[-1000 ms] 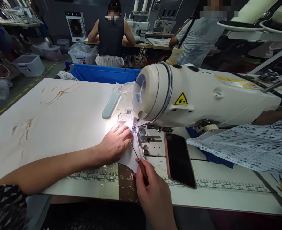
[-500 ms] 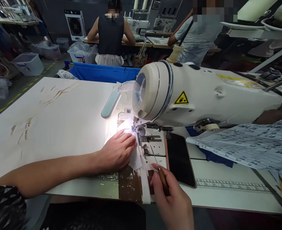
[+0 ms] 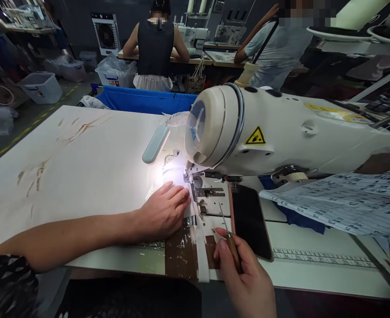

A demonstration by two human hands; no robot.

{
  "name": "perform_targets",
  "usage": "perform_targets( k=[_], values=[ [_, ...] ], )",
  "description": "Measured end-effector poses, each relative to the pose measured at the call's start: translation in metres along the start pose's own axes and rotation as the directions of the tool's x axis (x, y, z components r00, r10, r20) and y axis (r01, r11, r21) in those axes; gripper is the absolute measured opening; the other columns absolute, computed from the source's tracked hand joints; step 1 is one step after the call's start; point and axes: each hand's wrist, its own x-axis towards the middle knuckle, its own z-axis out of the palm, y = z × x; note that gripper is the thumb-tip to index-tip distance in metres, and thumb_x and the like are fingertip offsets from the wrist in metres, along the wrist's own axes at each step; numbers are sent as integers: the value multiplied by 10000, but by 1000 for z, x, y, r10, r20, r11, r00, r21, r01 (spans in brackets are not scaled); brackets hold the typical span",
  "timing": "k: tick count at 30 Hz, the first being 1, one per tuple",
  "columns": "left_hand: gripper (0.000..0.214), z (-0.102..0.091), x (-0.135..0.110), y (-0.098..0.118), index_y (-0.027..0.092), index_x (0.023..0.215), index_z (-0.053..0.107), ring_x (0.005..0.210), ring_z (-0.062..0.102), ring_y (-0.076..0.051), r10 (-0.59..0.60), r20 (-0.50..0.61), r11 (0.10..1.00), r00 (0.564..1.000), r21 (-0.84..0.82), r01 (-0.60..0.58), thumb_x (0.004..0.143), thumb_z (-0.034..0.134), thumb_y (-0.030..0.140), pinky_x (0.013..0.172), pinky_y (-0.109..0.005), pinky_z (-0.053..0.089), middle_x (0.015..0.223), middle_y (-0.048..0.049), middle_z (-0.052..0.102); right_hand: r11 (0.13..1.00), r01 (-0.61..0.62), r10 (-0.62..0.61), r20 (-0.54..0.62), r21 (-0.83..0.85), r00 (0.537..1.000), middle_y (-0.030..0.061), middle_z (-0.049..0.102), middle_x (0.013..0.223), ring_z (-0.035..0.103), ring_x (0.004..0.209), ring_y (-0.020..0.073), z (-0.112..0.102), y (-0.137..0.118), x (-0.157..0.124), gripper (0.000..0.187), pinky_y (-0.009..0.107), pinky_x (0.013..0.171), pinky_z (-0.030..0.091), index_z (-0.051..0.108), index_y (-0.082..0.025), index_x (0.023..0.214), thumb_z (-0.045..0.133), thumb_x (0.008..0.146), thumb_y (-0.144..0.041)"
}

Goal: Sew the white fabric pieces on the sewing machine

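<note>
My left hand [image 3: 163, 210] lies flat with its fingers stretched out, pressing on white fabric [image 3: 195, 216] beside the needle of a cream sewing machine [image 3: 267, 132]. The fabric is mostly hidden under the hand. My right hand [image 3: 246, 276] is closed round the wooden handle of a thin awl [image 3: 228, 232], whose metal tip points up over the machine's metal plate [image 3: 211, 198]. A strip of white fabric hangs over the table's front edge between my hands.
A dark phone [image 3: 250, 221] lies right of the plate. A printed sheet [image 3: 343, 201] sticks out at the right. A lamp [image 3: 155, 143] lights the needle area. The pale table [image 3: 72, 163] stretches left. Two people sit at machines beyond a blue bin [image 3: 145, 101].
My right hand has drawn the awl away from the needle, to the right and toward me. The white fabric has fed further through, so less shows under my left hand.
</note>
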Motion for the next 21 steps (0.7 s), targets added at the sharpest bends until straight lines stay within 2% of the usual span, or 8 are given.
perform_targets(
  k=[3,12,16,18,21],
  values=[
    [403,-1,1,1,-5,1215,621,1156,562,-315,5,13,1000,1000,-2,-5,974,383,213,1052,-517,459,1253,-217,627,1000,-23,23,8,7,1000,-7,630,652,658,594,157,-1,-4,-1,490,200,593,570,721,-196,1055,565,866,-621],
    [348,3,1,1,24,1146,642,1117,561,-298,3,-17,1000,1000,-21,-3,962,409,205,1022,-498,470,1207,-208,627,996,-39,45,-73,77,996,-3,655,663,659,601,163,4,-9,-4,452,222,642,585,732,-209,1033,603,851,-602],
    [330,1,3,-2,32,1089,661,1092,567,-294,-5,12,1000,1000,-31,5,951,423,213,997,-483,481,1155,-204,638,997,-38,38,-1,65,999,14,699,702,680,616,165,0,-1,-1,502,216,620,592,733,-190,1088,626,838,-613],
    [330,2,5,-4,26,1084,660,1080,571,-292,-14,20,999,1000,-34,15,951,430,220,982,-473,484,1136,-202,637,998,-31,30,12,53,999,32,736,760,705,649,176,-1,3,1,514,221,616,597,726,-185,1130,634,844,-602],
    [328,3,7,-8,35,1098,650,1068,569,-285,-38,17,999,999,-35,38,958,422,225,944,-453,495,1122,-193,637,997,-5,7,-26,76,1000,88,781,1001,752,863,229,-1,4,0,510,251,709,618,710,-189,1165,647,849,-584]
  ],
)
